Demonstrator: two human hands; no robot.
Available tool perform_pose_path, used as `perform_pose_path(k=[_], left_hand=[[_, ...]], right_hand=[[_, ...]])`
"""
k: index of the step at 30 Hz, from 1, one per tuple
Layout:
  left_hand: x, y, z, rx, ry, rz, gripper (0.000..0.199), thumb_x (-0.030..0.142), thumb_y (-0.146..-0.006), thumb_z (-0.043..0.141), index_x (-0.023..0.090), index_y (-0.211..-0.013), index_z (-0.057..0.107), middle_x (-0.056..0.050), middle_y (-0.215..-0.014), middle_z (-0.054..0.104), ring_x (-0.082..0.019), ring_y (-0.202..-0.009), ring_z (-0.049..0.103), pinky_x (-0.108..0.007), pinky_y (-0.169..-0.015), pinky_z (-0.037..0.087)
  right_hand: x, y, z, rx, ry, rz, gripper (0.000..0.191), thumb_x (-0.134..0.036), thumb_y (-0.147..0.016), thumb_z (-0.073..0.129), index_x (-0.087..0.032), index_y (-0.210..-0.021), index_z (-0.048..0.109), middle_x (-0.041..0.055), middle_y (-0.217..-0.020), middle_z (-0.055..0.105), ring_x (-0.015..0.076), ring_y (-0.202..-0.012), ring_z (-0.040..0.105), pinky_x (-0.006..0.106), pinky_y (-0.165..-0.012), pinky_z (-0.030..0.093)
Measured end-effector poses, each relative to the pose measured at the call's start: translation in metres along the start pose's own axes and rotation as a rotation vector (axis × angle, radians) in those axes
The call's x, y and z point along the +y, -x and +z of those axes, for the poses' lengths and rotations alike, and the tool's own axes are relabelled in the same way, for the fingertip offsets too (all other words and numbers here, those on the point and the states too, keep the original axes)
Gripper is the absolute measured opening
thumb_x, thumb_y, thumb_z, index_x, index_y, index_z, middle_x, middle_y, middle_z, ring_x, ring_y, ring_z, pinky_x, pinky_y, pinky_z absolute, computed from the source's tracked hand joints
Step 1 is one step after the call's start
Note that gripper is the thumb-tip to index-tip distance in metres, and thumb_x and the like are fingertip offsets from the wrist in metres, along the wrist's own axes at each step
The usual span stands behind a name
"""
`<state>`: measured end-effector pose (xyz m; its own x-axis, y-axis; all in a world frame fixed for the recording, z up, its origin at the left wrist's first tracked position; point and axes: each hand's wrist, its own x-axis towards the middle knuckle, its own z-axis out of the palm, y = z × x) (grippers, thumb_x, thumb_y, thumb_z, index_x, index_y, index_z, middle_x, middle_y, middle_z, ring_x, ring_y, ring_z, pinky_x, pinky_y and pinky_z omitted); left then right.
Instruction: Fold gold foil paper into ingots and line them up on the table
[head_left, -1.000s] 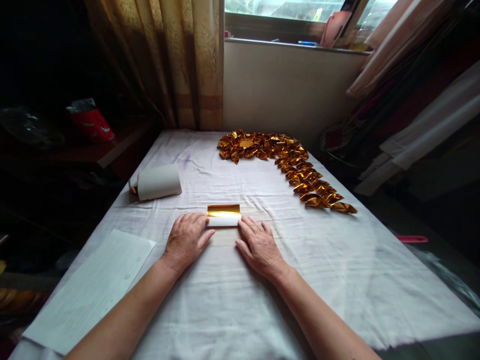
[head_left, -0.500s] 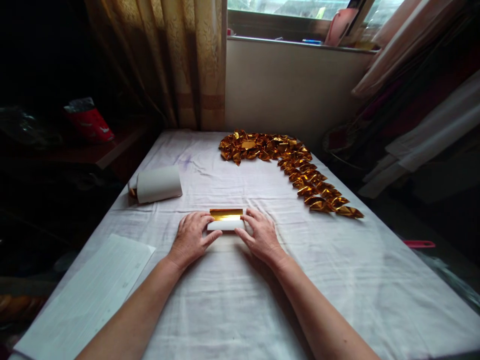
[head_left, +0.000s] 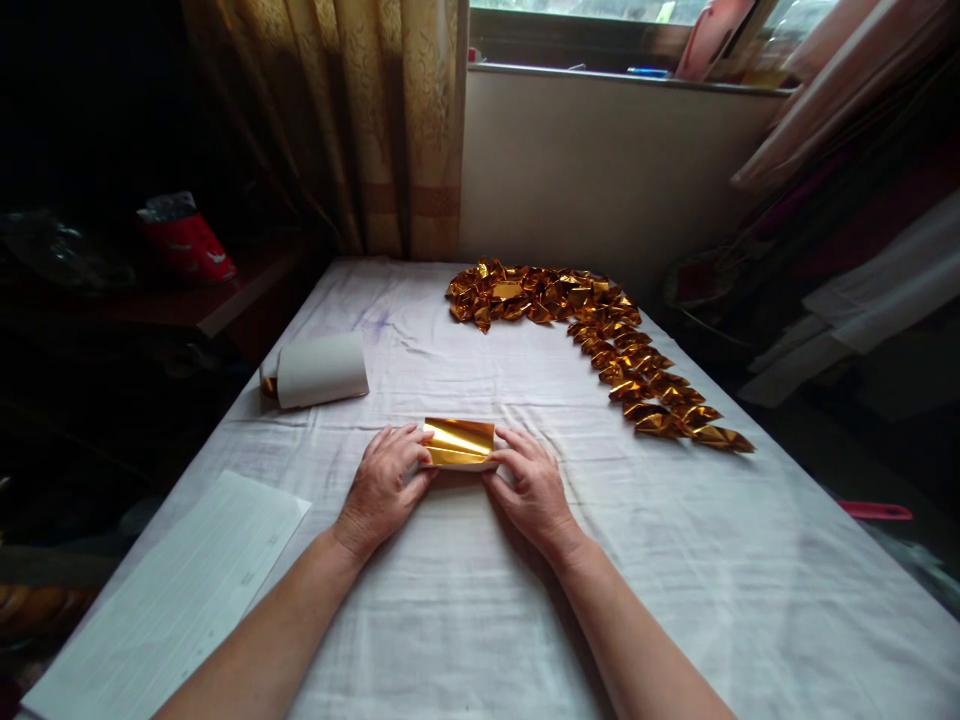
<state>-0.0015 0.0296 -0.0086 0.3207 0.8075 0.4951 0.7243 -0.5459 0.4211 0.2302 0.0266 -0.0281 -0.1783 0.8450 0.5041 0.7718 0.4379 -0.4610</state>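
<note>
A small sheet of shiny gold foil paper (head_left: pixel 460 440) lies at the middle of the table, with a thin white strip along its near edge. My left hand (head_left: pixel 385 482) grips its left end, fingers on top and thumb at the near side. At the opposite end, my right hand (head_left: pixel 531 487) holds the sheet between thumb and fingers. Folded gold foil pieces (head_left: pixel 540 292) are heaped at the far side, and a double row of them (head_left: pixel 652 390) runs down towards the right edge.
A curled white sheet (head_left: pixel 324 370) with something gold inside rests at the left. Nearer me lies a flat stack of pale paper (head_left: pixel 172 590). White cloth covers the table (head_left: pixel 420 620). On a dark side surface stands a red container (head_left: pixel 191 245).
The white flap at the sheet's near side has shrunk to a thin strip, and more gold face shows. Both thumbs have drawn in against the near edge. The view has shifted slightly.
</note>
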Motion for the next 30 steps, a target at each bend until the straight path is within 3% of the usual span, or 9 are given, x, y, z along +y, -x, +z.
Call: perform_pose_path(k=[5, 8, 11, 15, 18, 21, 24, 26, 30], left_hand=[[0.001, -0.001, -0.002, 0.089, 0.098, 0.083, 0.011, 0.023, -0.094, 0.053, 0.024, -0.103, 0.059, -0.001, -0.096, 0.076, -0.017, -0.095, 0.071, -0.046, -0.107, 0.043], [0.007, 0.001, -0.004, 0.143, 0.168, -0.001, 0.007, 0.027, -0.093, 0.056, 0.022, -0.095, 0.06, 0.001, -0.082, 0.073, -0.015, -0.077, 0.071, -0.033, -0.087, 0.054], [0.015, 0.004, -0.004, 0.155, 0.253, -0.185, 0.014, 0.035, -0.09, 0.058, 0.021, -0.093, 0.06, 0.002, -0.072, 0.067, -0.013, -0.064, 0.066, -0.022, -0.062, 0.051], [0.02, 0.004, -0.003, 0.094, 0.329, -0.355, 0.035, 0.039, -0.09, 0.057, 0.021, -0.12, 0.056, 0.006, -0.067, 0.06, -0.009, -0.056, 0.059, -0.019, -0.056, 0.047], [0.019, 0.001, -0.003, 0.108, 0.266, -0.319, 0.046, 0.036, -0.091, 0.056, 0.022, -0.134, 0.048, 0.0, -0.088, 0.067, -0.013, -0.074, 0.065, -0.023, -0.065, 0.053], [0.019, 0.0, -0.004, 0.13, 0.11, -0.14, 0.032, 0.03, -0.091, 0.055, 0.023, -0.123, 0.06, -0.009, -0.124, 0.064, -0.021, -0.113, 0.061, -0.037, -0.094, 0.051], [0.024, 0.002, -0.004, -0.039, 0.019, 0.054, 0.024, 0.027, -0.094, 0.052, 0.025, -0.113, 0.067, -0.008, -0.13, 0.064, -0.024, -0.126, 0.054, -0.045, -0.108, 0.04], [0.029, 0.004, -0.003, -0.204, -0.006, 0.129, 0.027, 0.031, -0.094, 0.053, 0.025, -0.118, 0.066, -0.007, -0.129, 0.065, -0.025, -0.128, 0.053, -0.049, -0.113, 0.035], [0.033, 0.009, 0.0, -0.388, -0.059, 0.115, 0.056, 0.048, -0.087, 0.062, 0.021, -0.135, 0.054, -0.011, -0.139, 0.058, -0.03, -0.133, 0.049, -0.057, -0.116, 0.025]], right_hand=[[-0.004, -0.003, -0.007, 0.114, -0.042, -0.122, 0.011, -0.021, -0.089, 0.056, -0.024, -0.092, 0.067, 0.0066, -0.122, 0.068, 0.0269, -0.122, 0.056, 0.047, -0.101, 0.041], [-0.013, -0.005, -0.013, 0.14, -0.16, -0.122, 0.016, -0.019, -0.092, 0.051, -0.023, -0.101, 0.064, 0.0048, -0.102, 0.073, 0.0212, -0.099, 0.067, 0.039, -0.089, 0.049], [-0.022, -0.003, -0.015, 0.171, -0.304, -0.009, 0.01, -0.022, -0.093, 0.051, -0.023, -0.096, 0.06, 0.0006, -0.08, 0.07, 0.0149, -0.071, 0.066, 0.028, -0.068, 0.051], [-0.025, -0.002, -0.013, 0.118, -0.395, 0.23, 0.019, -0.03, -0.092, 0.053, -0.022, -0.109, 0.057, -0.0028, -0.071, 0.067, 0.0123, -0.059, 0.062, 0.023, -0.055, 0.046], [-0.02, -0.003, -0.009, 0.082, -0.276, 0.289, 0.03, -0.033, -0.09, 0.053, -0.021, -0.117, 0.057, -0.0026, -0.068, 0.066, 0.0145, -0.059, 0.061, 0.025, -0.057, 0.045], [-0.014, -0.005, -0.006, 0.063, -0.163, 0.28, 0.031, -0.033, -0.089, 0.051, -0.02, -0.116, 0.059, -0.001, -0.067, 0.066, 0.0175, -0.061, 0.061, 0.029, -0.062, 0.046], [-0.011, -0.006, -0.004, 0.032, -0.11, 0.265, 0.03, -0.033, -0.09, 0.05, -0.021, -0.115, 0.06, 0.0002, -0.068, 0.066, 0.0193, -0.062, 0.061, 0.032, -0.067, 0.046], [-0.011, -0.007, -0.004, 0.02, -0.102, 0.261, 0.029, -0.032, -0.09, 0.049, -0.021, -0.114, 0.061, 0.0004, -0.068, 0.067, 0.0197, -0.063, 0.061, 0.033, -0.07, 0.045], [-0.01, -0.008, -0.005, 0.009, -0.121, 0.258, 0.03, -0.033, -0.092, 0.048, -0.02, -0.116, 0.061, 0.0014, -0.068, 0.068, 0.0208, -0.065, 0.063, 0.035, -0.073, 0.046]])
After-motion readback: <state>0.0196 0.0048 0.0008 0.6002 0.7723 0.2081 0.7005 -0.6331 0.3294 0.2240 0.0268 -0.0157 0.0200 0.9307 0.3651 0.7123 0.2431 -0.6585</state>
